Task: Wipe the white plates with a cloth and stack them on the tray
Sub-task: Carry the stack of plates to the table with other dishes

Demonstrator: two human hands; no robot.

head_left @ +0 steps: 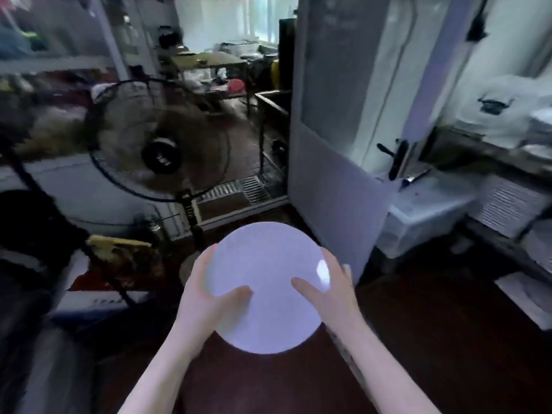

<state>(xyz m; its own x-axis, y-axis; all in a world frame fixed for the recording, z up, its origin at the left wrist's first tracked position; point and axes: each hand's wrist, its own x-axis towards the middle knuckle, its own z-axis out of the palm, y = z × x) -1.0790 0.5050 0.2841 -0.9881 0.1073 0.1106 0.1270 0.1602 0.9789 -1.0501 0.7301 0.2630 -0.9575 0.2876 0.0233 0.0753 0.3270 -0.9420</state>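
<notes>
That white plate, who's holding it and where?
Both hands hold the white plate by opposite rim edges: left hand on its left side, right hand on its right, thumbs on top.

My feed was dim and smeared with motion blur; daylight came only from the far window (239,13). The plate (265,288) blew out to bluish white, with a glare spot near its right rim. The fan (161,138) and the frame's edges looked soft and bent.
</notes>
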